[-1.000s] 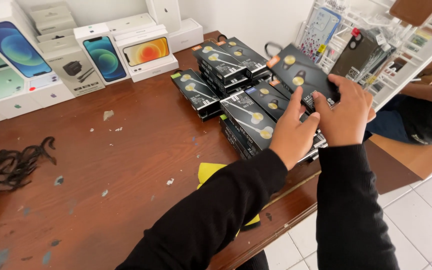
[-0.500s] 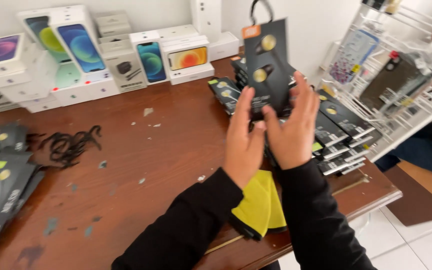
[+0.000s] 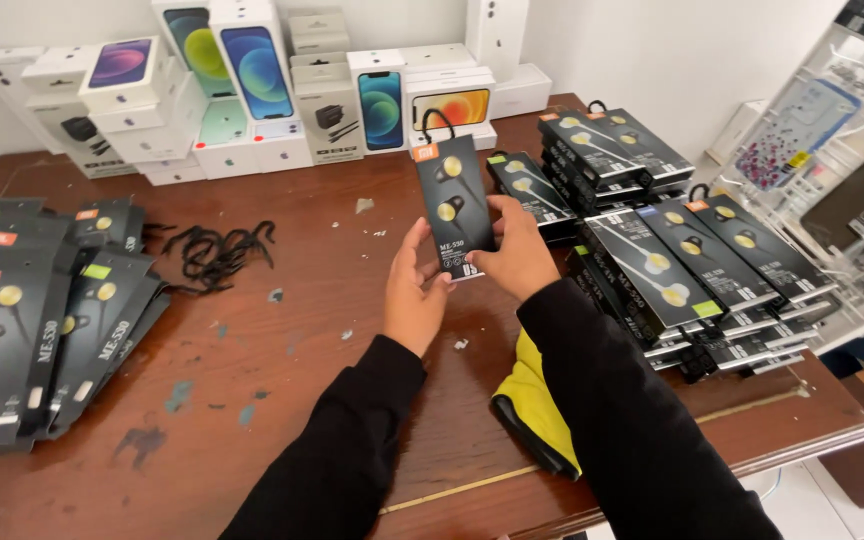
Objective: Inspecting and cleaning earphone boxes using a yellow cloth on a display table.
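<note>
Head view: black earphone package (image 3: 455, 208), flat, with hanger hook at top, held upright above centre of brown wooden table (image 3: 282, 400). Left hand (image 3: 414, 295) at package's 7 o'clock, fingers curled narrow along lower left edge, thumb on the front face. Right hand (image 3: 515, 250) at 4 o'clock, fingers closed on lower right edge. Grip confined to the bottom third; top-heavy hold, likely to tip forward or slip if either thumb loosens. Hook loop exposed at 12 o'clock, liable to snag on neighbouring packs. Stacks of matching black packages (image 3: 697, 270) at 3 o'clock, fanned and overhanging one another, outermost close to the right table edge; nudge from right sleeve judged enough to slide several off onto the tiled floor (image 3: 802, 505). Second pile of black packages (image 3: 42, 310) at 9 o'clock, slumped and spread toward left edge. Loose black hooks (image 3: 217, 250) at 10 o'clock, tangled, apt to catch a dragged pack. White phone boxes (image 3: 252, 90) along far edge at 12 o'clock, some standing upright and easily toppled. Yellow and black cloth (image 3: 542, 420) at 5 o'clock, half over near edge under right forearm, likely to be pulled off by the arm. Clear display rack (image 3: 832, 170) at 2 o'clock, just beyond the table. Open room: bare tabletop from 6 to 8 o'clock, between left pile and forearms.
</note>
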